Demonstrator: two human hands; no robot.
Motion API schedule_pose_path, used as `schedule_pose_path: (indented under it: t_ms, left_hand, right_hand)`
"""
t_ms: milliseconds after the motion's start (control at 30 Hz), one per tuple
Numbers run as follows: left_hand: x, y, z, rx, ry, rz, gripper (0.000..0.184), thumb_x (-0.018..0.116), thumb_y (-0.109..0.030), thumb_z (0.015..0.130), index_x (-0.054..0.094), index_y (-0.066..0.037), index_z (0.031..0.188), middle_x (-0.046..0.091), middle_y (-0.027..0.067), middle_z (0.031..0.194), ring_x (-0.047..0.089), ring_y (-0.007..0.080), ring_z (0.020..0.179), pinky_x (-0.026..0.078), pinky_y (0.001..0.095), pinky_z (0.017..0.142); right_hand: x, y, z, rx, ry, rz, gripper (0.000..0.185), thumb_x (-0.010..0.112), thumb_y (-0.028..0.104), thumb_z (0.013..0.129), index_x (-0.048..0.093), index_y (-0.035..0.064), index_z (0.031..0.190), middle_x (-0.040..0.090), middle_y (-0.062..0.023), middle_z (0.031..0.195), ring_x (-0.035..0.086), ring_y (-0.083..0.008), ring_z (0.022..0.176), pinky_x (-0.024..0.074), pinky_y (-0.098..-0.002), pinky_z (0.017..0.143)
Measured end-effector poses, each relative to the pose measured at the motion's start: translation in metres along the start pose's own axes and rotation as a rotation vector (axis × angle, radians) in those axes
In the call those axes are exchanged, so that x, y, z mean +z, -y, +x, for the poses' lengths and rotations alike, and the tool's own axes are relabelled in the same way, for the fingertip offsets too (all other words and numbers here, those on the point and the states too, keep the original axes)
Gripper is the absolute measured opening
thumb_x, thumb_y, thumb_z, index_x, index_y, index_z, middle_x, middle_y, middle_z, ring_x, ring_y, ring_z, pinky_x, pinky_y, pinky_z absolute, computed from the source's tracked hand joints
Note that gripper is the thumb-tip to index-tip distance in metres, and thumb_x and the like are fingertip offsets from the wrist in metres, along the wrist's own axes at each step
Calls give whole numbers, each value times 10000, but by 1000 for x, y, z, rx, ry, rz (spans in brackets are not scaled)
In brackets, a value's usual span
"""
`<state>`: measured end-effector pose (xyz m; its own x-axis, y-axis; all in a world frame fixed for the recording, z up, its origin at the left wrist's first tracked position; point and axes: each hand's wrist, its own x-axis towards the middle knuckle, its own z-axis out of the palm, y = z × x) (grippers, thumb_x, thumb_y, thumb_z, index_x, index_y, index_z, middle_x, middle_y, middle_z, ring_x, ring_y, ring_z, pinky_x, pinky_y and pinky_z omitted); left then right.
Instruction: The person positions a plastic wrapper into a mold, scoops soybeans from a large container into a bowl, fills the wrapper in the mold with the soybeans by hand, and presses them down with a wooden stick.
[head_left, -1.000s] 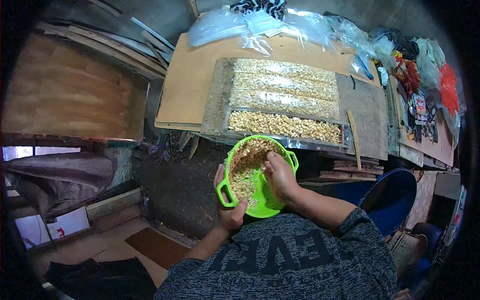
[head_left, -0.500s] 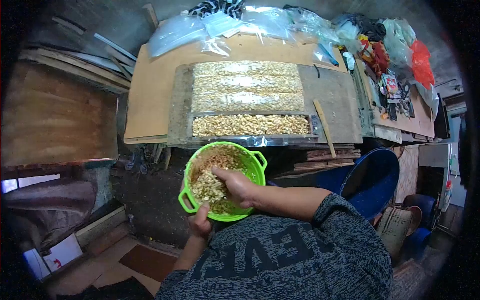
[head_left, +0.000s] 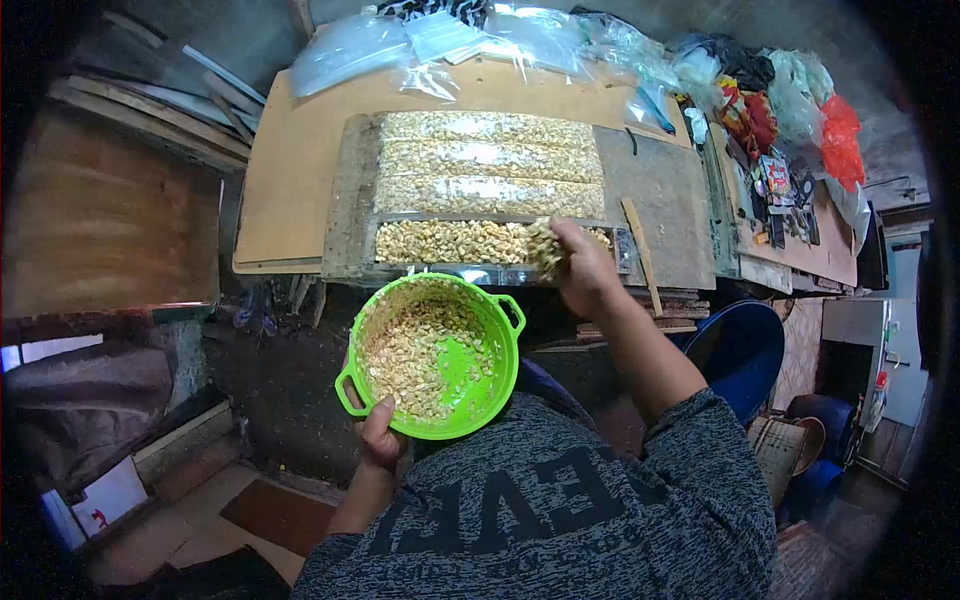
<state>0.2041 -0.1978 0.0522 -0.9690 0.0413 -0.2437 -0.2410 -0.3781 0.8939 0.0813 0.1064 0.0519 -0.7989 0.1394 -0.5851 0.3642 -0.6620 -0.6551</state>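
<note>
left hand (head_left: pixel 380 437) clamped on green bowl (head_left: pixel 440 433) by its 8 o'clock handle; likely light, slightly bendy. right hand (head_left: pixel 588 272), apart, grips puffed pieces (head_left: pixel 544 252), probably crumbly.

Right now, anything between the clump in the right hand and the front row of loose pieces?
Nothing visible. The right hand holds the clump over the right part of the front row; contact can't be told. The wooden stick lies clear to the right, the green bowl nearer the body.

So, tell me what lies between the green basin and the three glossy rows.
In the head view, one chunkier row lies between the basin and the glossy rows.
</note>
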Motion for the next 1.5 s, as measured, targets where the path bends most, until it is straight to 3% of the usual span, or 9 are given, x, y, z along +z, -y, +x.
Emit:
schedule_pose_path:
  t_ms: [100, 233, 567, 733, 967, 1033, 1267, 1400, 1500]
  left_hand:
    - [-1, 0, -3, -16, -22, -31, 546, 390, -107, 898, 272, 49, 1407, 424, 230, 1392, 505, 333, 1232, 453, 450, 1041]
    - [-12, 6, -3, -93, -102, -100, 677, 448, -79, 840, 223, -39, 1478, 421, 200, 1398, 496, 330, 1255, 428, 439, 1063]
    - [-12, 6, -2, 9, -110, 5, 608, 445, -133, 854, 284, 10, 1423, 450, 233, 1374, 516, 352, 1221, 451, 463, 1040]
    - [-15, 5, -1, -28, -132, 58, 640, 463, -143, 844, 277, -24, 1445, 445, 233, 1382, 511, 362, 1226, 444, 487, 1047]
    - [-12, 3, -1, -39, -144, -71, 618, 455, -139, 847, 297, -7, 1429, 457, 227, 1371, 523, 352, 1217, 457, 475, 1034]
    - [-16, 4, 1, -41, -121, -52, 620, 455, -140, 847, 294, -13, 1432, 458, 225, 1370, 530, 356, 1210, 459, 483, 1031]
    - [-13, 3, 3, -32, -130, -67, 619, 449, -136, 852, 285, -4, 1435, 460, 220, 1370, 538, 348, 1198, 464, 470, 1023]
    - [-20, 9, 3, 19, -126, 18, 619, 436, -141, 864, 271, 0, 1444, 448, 218, 1386, 515, 344, 1221, 444, 462, 1042]
    - [-18, 4, 1, -8, -116, 22, 615, 435, -147, 877, 262, -1, 1449, 430, 221, 1402, 491, 343, 1244, 427, 462, 1057]
  right_hand:
    - [-42, 6, 29, -387, 125, -608, 287, 508, 262, 996, 628, 4, 1039, 654, -45, 923, 589, -168, 849, 470, -331, 748]
    - [-49, 27, 21, -529, 47, -1304, 263, 512, 211, 977, 630, 8, 1095, 631, -88, 919, 565, -156, 834, 457, -319, 769]
    - [-56, 30, 14, -579, 23, -1414, 216, 623, 111, 912, 638, 10, 1103, 659, -169, 1055, 643, -293, 994, 496, -355, 874]
    - [-60, 16, 26, -958, 365, -1570, 324, 709, 118, 850, 625, 59, 1157, 592, -154, 1189, 560, -343, 1137, 468, -397, 942]
    - [-79, 32, 17, -784, 338, -1609, 260, 679, 62, 853, 613, 40, 1104, 607, -155, 1106, 576, -344, 1088, 475, -410, 911]
    - [-76, 36, 7, -669, 143, -1451, 232, 661, 49, 863, 604, 25, 1087, 607, -154, 1078, 576, -350, 1077, 475, -413, 901]
    - [-86, 36, 14, -1038, 380, -1646, 247, 674, 71, 854, 603, 16, 1084, 598, -173, 1149, 611, -344, 1026, 504, -390, 851]
    - [-99, 40, 8, -768, 120, -1536, 201, 691, 102, 834, 608, 56, 1011, 616, -149, 1085, 595, -364, 1017, 500, -421, 846]
    - [-89, 39, 0, -915, 162, -1568, 174, 687, 87, 831, 598, 50, 976, 617, -131, 1058, 599, -351, 997, 499, -417, 823]
